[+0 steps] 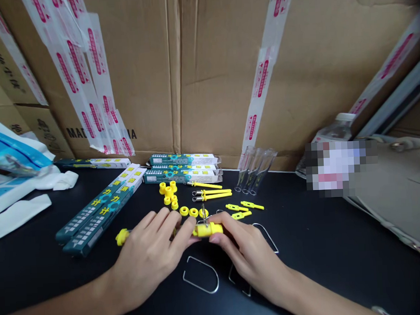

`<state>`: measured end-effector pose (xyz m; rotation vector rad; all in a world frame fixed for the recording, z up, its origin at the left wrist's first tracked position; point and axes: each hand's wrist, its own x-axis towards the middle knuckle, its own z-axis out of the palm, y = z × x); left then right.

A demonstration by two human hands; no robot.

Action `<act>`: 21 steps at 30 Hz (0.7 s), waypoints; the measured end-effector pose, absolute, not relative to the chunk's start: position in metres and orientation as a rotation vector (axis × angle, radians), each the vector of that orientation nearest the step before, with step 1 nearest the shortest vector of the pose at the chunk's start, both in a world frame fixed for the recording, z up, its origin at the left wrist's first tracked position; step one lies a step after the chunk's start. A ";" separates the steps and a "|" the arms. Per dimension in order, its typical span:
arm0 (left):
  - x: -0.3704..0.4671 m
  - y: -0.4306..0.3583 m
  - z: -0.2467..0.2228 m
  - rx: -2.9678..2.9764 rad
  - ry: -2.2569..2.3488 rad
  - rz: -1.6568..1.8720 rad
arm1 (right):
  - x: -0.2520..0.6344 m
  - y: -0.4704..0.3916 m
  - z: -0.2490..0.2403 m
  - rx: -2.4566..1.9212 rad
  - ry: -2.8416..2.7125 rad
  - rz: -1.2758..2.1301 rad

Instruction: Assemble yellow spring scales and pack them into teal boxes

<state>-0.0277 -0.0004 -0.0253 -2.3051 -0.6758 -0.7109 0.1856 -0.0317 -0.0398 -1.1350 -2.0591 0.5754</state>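
Far left, white and blue plastic bags [12, 171], print too small to read. Long teal boxes [97, 209] lie diagonal on the black table [339, 244], yellow characters on them, can't read them. Cardboard wall [206, 74] behind shows "MAD" on the left carton, red-printed tape strips. My left hand [148, 255] lies flat over a yellow tube [206, 229], fingers [180, 235] loosely curled on its middle; one yellow end cap pokes out left of that hand. My right hand [247, 248] pinches the tube's right end, thumb and forefinger closed on it. Just behind, yellow rings [170, 194], yellow rods [211, 192]. Wire loop [200, 275] on the table between my wrists. Clear tubes [254, 172] right of the boxes, then a water bottle [334, 131], label blurred
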 end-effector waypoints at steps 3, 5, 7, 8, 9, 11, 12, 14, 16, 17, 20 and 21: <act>-0.027 -0.001 -0.026 -2.319 -0.658 -0.692 | 0.186 -0.031 -0.041 -1.067 -2.027 0.549; -0.027 -0.002 -0.026 -2.324 -0.642 -0.688 | 0.185 -0.031 -0.041 -1.047 -2.014 0.551; -0.027 -0.002 -0.026 -2.309 -0.637 -0.686 | 0.184 -0.032 -0.040 -1.045 -2.003 0.564; -0.027 -0.002 -0.026 -2.300 -0.636 -0.683 | 0.184 -0.032 -0.040 -1.046 -1.998 0.574; -0.027 -0.002 -0.026 -2.297 -0.636 -0.676 | 0.184 -0.033 -0.040 -1.049 -1.992 0.585; -0.028 -0.001 -0.026 -2.314 -0.640 -0.664 | 0.184 -0.033 -0.041 -1.061 -1.979 0.622; -0.029 0.000 -0.026 -2.327 -0.643 -0.664 | 0.184 -0.033 -0.042 -1.070 -1.972 0.647; -0.030 0.001 -0.026 -2.352 -0.653 -0.672 | 0.184 -0.031 -0.044 -1.088 -1.945 0.724; -0.031 0.001 -0.025 -2.357 -0.667 -0.684 | 0.184 -0.029 -0.044 -1.093 -1.864 0.841; -0.031 0.001 -0.025 -2.355 -0.672 -0.686 | 0.183 -0.028 -0.044 -1.091 -1.808 0.899; -0.032 0.000 -0.023 -2.344 -0.669 -0.704 | 0.181 -0.026 -0.043 -1.074 -1.635 1.028; -0.033 0.000 -0.023 -2.341 -0.659 -0.717 | 0.181 -0.026 -0.043 -1.066 -1.601 1.050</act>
